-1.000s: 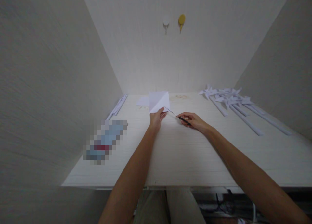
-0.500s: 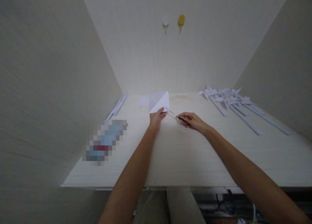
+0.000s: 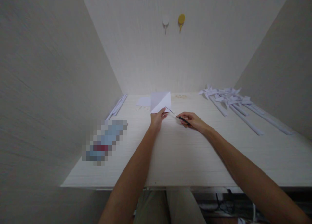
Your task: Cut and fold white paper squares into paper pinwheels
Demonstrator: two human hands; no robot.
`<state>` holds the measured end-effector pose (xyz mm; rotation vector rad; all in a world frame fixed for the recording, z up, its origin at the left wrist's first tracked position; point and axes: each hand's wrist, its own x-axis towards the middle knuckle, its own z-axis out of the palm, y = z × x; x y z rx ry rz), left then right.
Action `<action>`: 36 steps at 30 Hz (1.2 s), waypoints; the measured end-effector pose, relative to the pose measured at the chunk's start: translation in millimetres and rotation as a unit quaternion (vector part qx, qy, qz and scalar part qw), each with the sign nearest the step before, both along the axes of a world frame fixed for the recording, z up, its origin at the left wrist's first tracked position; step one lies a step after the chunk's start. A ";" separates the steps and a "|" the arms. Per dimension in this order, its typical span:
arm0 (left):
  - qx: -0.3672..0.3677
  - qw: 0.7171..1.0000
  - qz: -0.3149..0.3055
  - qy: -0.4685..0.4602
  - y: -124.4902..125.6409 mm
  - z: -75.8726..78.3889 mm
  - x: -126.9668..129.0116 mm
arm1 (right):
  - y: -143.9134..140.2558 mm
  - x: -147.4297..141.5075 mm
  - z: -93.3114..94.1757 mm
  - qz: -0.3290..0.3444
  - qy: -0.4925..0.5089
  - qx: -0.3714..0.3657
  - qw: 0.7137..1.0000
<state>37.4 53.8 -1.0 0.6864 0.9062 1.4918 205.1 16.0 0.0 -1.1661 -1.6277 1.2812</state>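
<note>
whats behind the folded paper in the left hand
Behind the folded white paper held by the left hand, a flat white sheet lies on the desk, partly covered. What else sits directly behind is hidden.

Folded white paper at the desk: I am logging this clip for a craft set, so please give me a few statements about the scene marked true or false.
1. The left hand holds the folded white paper by its lower edge. True.
2. The right hand is empty. False: it holds a thin dark-handled tool whose tip points at the paper.
3. Finished paper pinwheels lie on the desk's right side. True.
4. Two hooks on the back wall are both yellow. False: one hook is white, the other yellow.
5. The paper strips lie in the desk's middle. False: they lie along the left wall.
</note>
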 end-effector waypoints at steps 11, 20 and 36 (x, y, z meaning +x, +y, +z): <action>-0.007 1.000 -0.008 0.021 -1.7 0.2 3.3 | 1.7 -0.3 -2.8 0.000 0.007 0.021 1.000; 0.013 0.999 -0.019 0.026 0.2 -2.6 2.9 | 1.1 -1.3 -2.6 -0.006 -0.001 0.021 1.000; 0.006 0.999 -0.016 0.028 -1.0 -0.7 3.3 | 4.0 -0.8 -6.0 -0.012 -0.004 0.027 1.000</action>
